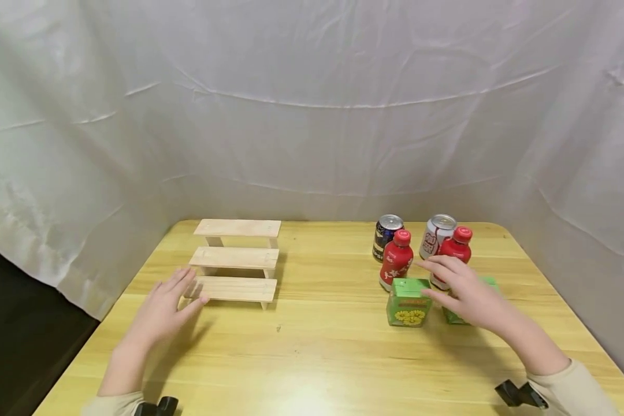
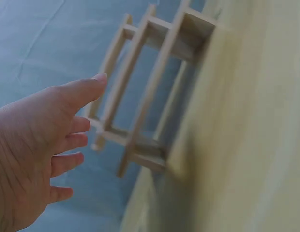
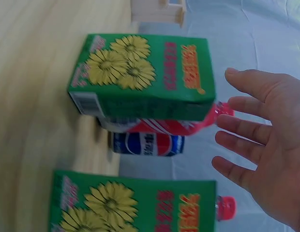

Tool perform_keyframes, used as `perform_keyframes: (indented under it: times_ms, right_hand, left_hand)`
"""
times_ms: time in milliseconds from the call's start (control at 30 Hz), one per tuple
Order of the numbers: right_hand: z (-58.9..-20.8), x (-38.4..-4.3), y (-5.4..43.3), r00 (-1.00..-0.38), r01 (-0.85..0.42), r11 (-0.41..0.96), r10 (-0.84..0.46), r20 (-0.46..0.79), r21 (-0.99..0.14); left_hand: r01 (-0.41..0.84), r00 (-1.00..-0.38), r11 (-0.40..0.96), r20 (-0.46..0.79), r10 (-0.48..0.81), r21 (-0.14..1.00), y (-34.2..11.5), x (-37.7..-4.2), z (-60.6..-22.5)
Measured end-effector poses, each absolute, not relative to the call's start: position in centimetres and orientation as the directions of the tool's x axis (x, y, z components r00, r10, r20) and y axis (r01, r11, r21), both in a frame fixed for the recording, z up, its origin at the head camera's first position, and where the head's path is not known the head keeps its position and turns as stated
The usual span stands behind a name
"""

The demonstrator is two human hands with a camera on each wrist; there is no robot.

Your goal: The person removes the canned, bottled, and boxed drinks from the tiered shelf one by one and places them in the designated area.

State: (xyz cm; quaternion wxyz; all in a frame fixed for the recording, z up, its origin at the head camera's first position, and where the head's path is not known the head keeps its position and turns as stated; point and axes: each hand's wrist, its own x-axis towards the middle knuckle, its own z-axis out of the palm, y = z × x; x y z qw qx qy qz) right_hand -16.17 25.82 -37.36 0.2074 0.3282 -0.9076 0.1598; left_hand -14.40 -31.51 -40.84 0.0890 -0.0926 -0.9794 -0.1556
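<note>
My left hand hovers by the left end of a three-step wooden stand, fingers extended and holding nothing. In the left wrist view its thumb and fingers are apart, with the stand beyond them. Over the drinks at the right, my right hand is held with fingers spread and nothing in its grasp. Nearest to it are a green drink carton with yellow flowers and a second green carton, partly hidden by the hand in the head view. Behind them stand two red bottles, the left one fully visible.
At the back right stand a dark blue can and a white can, each behind a red bottle. Pale fabric hangs along the back and sides of the wooden table. A black area lies at the left.
</note>
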Motion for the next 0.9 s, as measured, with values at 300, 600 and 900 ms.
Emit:
perform_keyframes:
  times_ms: [300, 600, 900]
  right_hand:
    - [-34.6, -16.8, 27.3, -0.655, -0.664, 0.738, -0.496, 0.570, -0.122]
    - [-31.3, -17.5, 29.9, -0.663, -0.590, 0.799, -0.395, 0.635, -0.119]
    - [-30.7, -18.5, 32.5, -0.664, -0.532, 0.829, -0.285, 0.692, -0.169]
  left_hand:
    - [0.313, -0.922, 0.935, 0.292, 0.256, 0.169, -29.5, -16.9, -36.6]
    - [0.373, -0.897, 0.917, 0.309, 0.317, 0.140, -24.9, -19.7, -32.6]
    - [0.386, -0.898, 0.893, 0.319, 0.305, 0.232, -20.1, -21.4, -31.1]
